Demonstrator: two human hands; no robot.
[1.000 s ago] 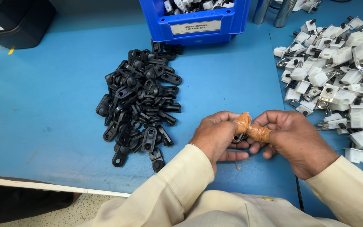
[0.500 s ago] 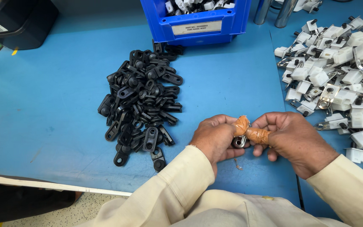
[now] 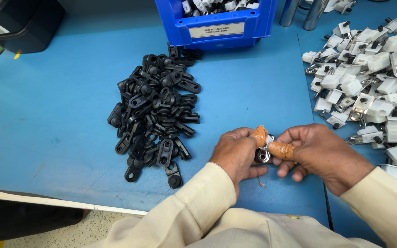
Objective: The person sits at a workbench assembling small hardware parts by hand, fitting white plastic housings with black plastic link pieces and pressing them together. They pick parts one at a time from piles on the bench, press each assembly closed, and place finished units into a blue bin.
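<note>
Metal clip [image 3: 264, 154] sits pinched between left hand [image 3: 235, 154] and right hand [image 3: 320, 154], best pressed squarely with taped thumbs.

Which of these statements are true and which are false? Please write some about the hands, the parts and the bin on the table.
1. Both hands, left hand and right hand, hold one small metal part between them. True.
2. The pile of black parts lies to the right of the hands. False: it lies to their left; the white and metal parts lie on the right.
3. Orange-brown tape wraps a thumb of each hand. True.
4. The blue bin is empty. False: it holds white and dark parts.
5. The table is red. False: it is blue.
</note>
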